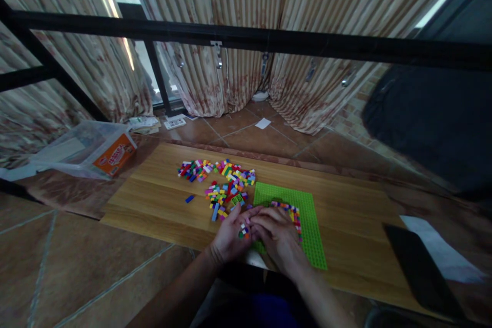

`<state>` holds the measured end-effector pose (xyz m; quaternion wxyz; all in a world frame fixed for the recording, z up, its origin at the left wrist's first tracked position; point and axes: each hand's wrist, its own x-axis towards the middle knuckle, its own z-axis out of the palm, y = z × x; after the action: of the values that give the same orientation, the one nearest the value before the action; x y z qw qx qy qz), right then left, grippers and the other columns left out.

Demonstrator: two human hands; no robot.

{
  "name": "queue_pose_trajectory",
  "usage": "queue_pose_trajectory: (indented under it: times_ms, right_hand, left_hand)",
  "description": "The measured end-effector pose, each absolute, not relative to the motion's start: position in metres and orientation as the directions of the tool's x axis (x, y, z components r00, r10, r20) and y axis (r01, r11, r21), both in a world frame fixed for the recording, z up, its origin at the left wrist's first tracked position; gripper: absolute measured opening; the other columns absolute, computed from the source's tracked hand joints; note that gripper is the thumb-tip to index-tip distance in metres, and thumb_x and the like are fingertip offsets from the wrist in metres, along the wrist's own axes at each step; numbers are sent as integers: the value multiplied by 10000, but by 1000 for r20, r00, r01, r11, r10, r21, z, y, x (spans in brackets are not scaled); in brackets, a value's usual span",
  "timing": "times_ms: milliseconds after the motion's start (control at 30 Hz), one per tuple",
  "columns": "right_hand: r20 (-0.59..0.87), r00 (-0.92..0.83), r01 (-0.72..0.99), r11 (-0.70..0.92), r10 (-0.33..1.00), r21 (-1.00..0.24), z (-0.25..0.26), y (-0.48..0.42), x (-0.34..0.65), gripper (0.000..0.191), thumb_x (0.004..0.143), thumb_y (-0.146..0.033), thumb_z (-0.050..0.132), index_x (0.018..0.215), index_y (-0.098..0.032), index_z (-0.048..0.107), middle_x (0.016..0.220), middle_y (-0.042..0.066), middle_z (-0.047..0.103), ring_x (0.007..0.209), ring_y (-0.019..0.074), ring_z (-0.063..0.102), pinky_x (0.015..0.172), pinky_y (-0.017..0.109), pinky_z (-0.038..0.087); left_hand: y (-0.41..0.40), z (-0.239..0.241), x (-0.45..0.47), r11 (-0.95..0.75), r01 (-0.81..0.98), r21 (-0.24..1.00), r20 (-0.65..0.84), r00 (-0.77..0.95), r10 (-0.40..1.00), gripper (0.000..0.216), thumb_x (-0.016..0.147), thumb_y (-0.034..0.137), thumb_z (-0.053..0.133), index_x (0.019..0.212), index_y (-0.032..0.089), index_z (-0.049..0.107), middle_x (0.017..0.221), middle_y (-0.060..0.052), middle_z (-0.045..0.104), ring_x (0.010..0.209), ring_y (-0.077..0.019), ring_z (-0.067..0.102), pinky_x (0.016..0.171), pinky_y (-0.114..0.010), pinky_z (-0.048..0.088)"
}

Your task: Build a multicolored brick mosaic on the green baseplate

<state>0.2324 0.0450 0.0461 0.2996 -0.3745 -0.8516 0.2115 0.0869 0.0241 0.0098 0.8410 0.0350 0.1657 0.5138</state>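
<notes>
My left hand [230,238] is turned palm up and slightly cupped, with several small building bricks [244,231] lying in it, white, green and orange among them. Over that palm reaches my right hand [277,233], its fingers bent and pinched together at the left fingers; what is between the fingertips is too small to make out. Beneath and beyond the right hand lies a green baseplate [313,223], carrying a border of multicoloured bricks [297,217] partly hidden by that hand. Loose building bricks [219,189] are heaped on the table just beyond my left hand.
The wooden table [149,195] runs across in front of me. A single blue brick [189,198] lies apart from the heap. On the left stands a clear plastic box [82,146] with an orange label. A dark flat panel [421,266] is at the right end, beside white paper [442,248].
</notes>
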Motion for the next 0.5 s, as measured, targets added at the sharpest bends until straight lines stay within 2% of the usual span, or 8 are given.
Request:
queue_pose_trajectory:
  times_ms: [133,300,500]
  right_hand:
    - [310,-604,540,663,734,-518,42,48,222,229,882,-197,541,982,-324,702,993,16,680,931,206,556,886,403,414]
    - [264,-633,585,673,728,-452,38,52,218,188,893,-208,529,882,-289,698,949,18,677,929,213,532,902,406,381]
    - [289,-569,581,625,770,-521,38,52,223,195,916,-216,488,908,-258,678,953,31,672,925,211,543,904,399,384]
  left_hand:
    - [25,13,88,473,-845,249,-227,424,877,508,946,492,351,1097,83,612,862,-109,681,810,-196,665,770,-286,479]
    - [25,14,89,461,-847,266,-216,414,884,490,950,472,348,1086,86,617,866,-103,674,837,-202,658,811,-300,468]
    - [26,10,89,457,-850,261,-203,414,887,505,952,478,325,989,83,639,819,-101,664,817,-201,648,849,-315,449]
